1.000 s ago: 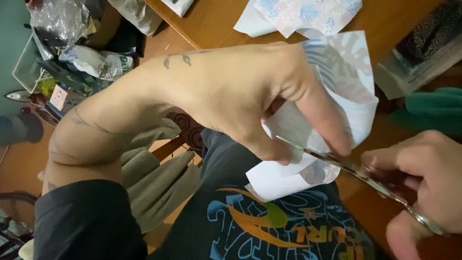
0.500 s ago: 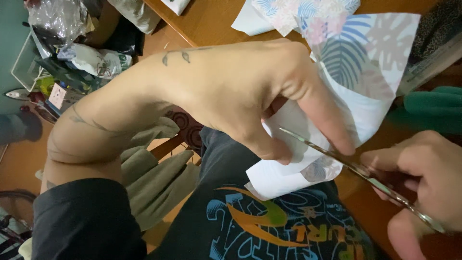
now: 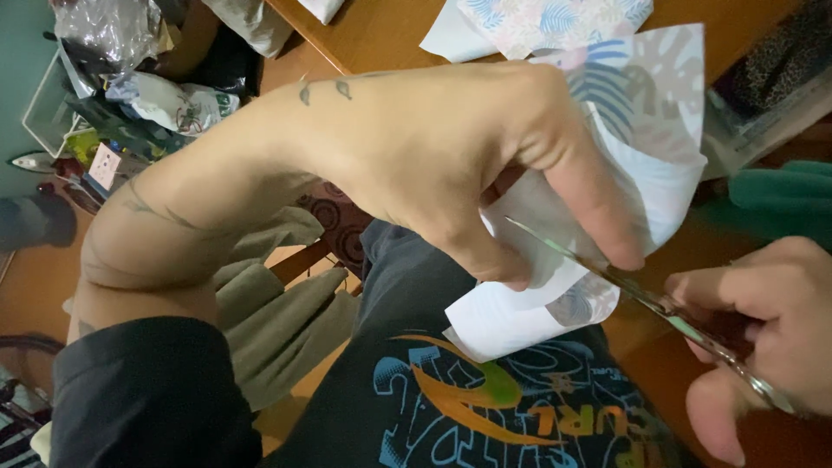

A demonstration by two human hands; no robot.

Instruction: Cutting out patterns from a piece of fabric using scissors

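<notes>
Head view: left hand [image 3: 459,165] pinches a folded sheet of leaf-patterned paper [image 3: 641,147] between thumb and fingers, the sheet sticking out past its fingertips and below the thumb. Right hand [image 3: 771,338] is closed around the handles of scissors [image 3: 641,290], whose blades reach from it into the paper just beside the left thumb. Beyond the left knuckles lies a wooden table [image 3: 381,35].

Cluttered home craft table [image 3: 390,35]

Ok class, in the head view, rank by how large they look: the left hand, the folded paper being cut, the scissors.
1. Left hand, though it is nearest the camera.
2. Folded paper, partly hidden.
3. Scissors, held in the right hand.
</notes>
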